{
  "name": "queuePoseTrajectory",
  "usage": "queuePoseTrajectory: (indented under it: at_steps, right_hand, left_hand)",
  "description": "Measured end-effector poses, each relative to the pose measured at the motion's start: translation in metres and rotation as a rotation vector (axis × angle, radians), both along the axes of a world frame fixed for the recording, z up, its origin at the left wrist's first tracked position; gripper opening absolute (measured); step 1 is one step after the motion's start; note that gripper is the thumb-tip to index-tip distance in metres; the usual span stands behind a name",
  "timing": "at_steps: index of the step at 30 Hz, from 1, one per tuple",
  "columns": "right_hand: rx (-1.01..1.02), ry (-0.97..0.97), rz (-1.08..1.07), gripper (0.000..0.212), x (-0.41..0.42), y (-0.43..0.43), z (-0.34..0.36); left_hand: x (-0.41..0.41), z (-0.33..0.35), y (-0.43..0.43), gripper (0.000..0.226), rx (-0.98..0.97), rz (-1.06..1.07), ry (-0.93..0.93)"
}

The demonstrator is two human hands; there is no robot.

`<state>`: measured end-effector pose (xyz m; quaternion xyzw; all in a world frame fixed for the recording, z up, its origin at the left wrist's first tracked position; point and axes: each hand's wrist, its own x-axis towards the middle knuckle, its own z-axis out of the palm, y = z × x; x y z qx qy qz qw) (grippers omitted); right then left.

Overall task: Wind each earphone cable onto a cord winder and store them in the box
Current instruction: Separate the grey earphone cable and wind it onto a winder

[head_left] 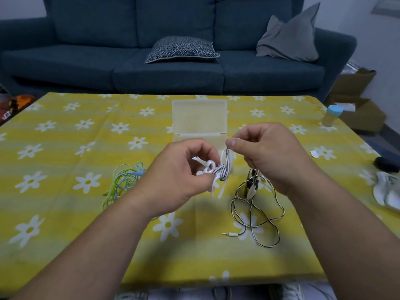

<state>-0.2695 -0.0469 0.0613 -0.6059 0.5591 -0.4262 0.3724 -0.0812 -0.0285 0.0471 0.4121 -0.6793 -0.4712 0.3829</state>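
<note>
My left hand (179, 176) grips a white cord winder (207, 169) above the table. A few turns of the black-and-white earphone cable (255, 221) are wrapped around it. My right hand (266, 156) pinches that cable between thumb and finger just above the winder. The rest of the cable hangs down and lies in loose loops on the cloth, its white jack plug (230, 234) pointing left. A green and blue earphone cable (123, 180) lies tangled to the left, partly behind my left wrist. The clear plastic box (200, 116) stands open behind my hands.
The table carries a yellow cloth with white flowers (65, 148). A bottle with a blue cap (331, 115) stands at the far right edge. A black object (387, 164) and a white item (387, 191) lie at the right. A dark blue sofa (164, 68) sits beyond.
</note>
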Motion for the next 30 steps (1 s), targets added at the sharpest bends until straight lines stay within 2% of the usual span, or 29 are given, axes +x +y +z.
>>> queuePoseTrajectory:
  at_steps: [5, 8, 14, 20, 25, 30]
  right_hand:
    - [0.117, -0.032, 0.0, 0.024, 0.005, -0.001, -0.01]
    - [0.248, -0.005, 0.136, 0.031, 0.013, 0.002, -0.016]
    - [0.365, 0.029, 0.442, 0.032, 0.025, 0.013, -0.017]
    - [0.314, -0.011, 0.544, 0.024, 0.023, 0.015, -0.009]
    - [0.206, -0.038, 0.564, 0.022, 0.019, 0.017, -0.001]
    - [0.07, -0.136, 0.36, 0.019, 0.009, 0.015, 0.012]
  left_hand:
    - [-0.001, -0.002, -0.003, 0.019, 0.018, 0.076, 0.171]
    - [-0.001, -0.002, -0.005, 0.022, 0.02, 0.188, 0.284]
    - [0.005, -0.002, -0.013, 0.026, -0.033, 0.504, 0.253]
    - [0.013, -0.007, -0.017, 0.022, -0.093, 0.54, 0.1]
    - [0.01, -0.007, -0.013, 0.024, -0.193, 0.451, -0.061]
    - [0.007, -0.011, -0.01, 0.027, -0.298, 0.336, -0.359]
